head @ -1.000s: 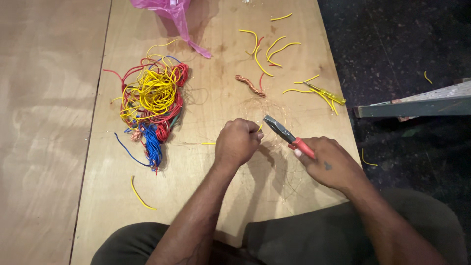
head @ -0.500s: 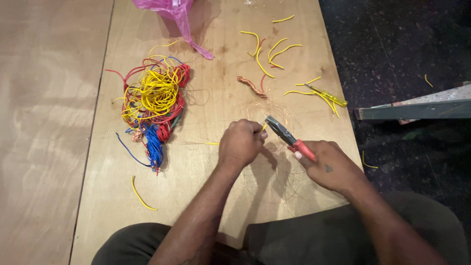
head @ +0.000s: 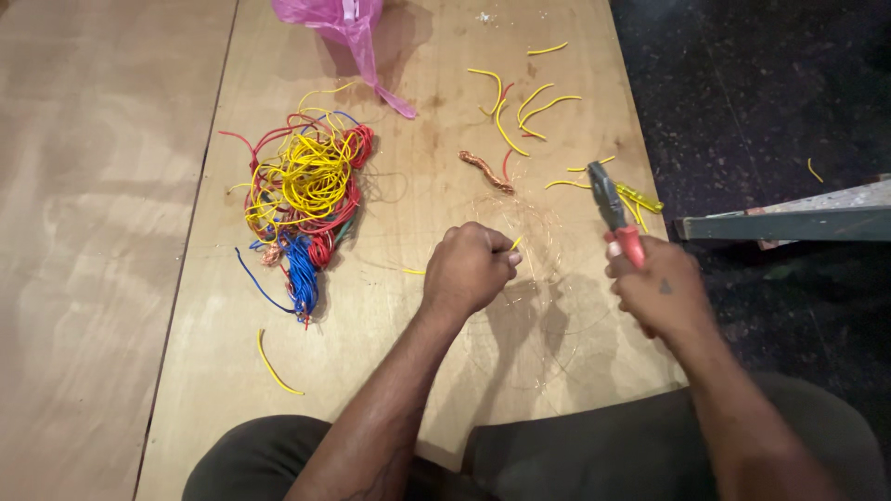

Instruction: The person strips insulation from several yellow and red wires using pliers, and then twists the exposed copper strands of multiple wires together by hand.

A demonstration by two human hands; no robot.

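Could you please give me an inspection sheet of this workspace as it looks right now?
Surface: plywood board, bare wood, on a larger wooden top.
Job's things: red-handled pliers; short yellow wire.
Clutter: cut yellow wire pieces, twisted copper strand, pink plastic bag.
Hands: left hand fisted around the yellow wire; right hand grips the pliers, jaws pointing away.
Cables: tangled pile of yellow, red and blue wire; fine bare wire loops near the hands.
Surroundings: dark floor, grey plank on the right.
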